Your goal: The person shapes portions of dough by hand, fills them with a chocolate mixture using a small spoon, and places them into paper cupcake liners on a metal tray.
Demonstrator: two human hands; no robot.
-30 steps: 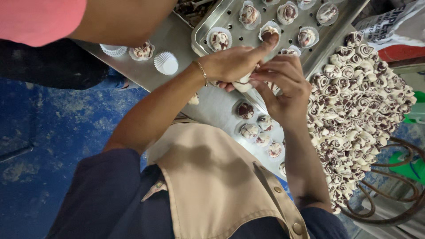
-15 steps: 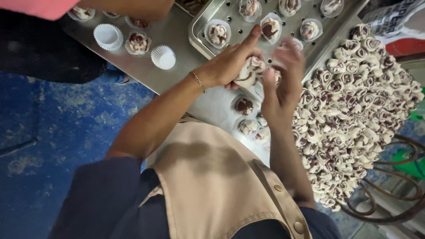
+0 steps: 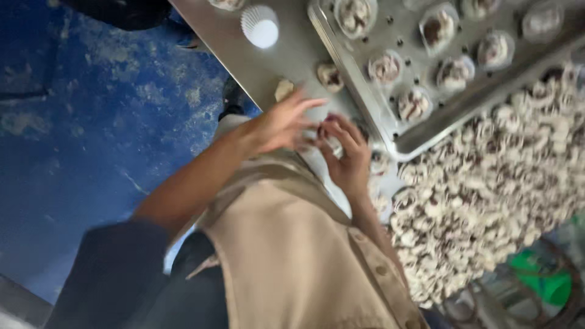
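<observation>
Fingers of the right hand (image 3: 348, 159) are curling together around a small pale-and-brown piece (image 3: 332, 143) at the centre of the frame; motion blur is hiding how firm the pinch is. The left hand (image 3: 281, 125) is pressing in from the left with its fingers spread apart, fingertips just beside the same piece; whether it is gripping cannot be told.

Both hands are working just above the edge of the metal table (image 3: 292, 58). An empty white paper cup (image 3: 261, 25) is standing at upper centre. The perforated tray (image 3: 390, 131), upper right, is holding filled cups. A heap of swirled pieces (image 3: 487, 195) is lying at lower right, touching the tray's rim.

Risks, as judged:
- The piece is sitting close to the table edge, over the apron (image 3: 292, 256); a loose pinch could drop it.
- A hard squeeze could deform it.
- A sweeping wrist could be knocking heap pieces off.
</observation>
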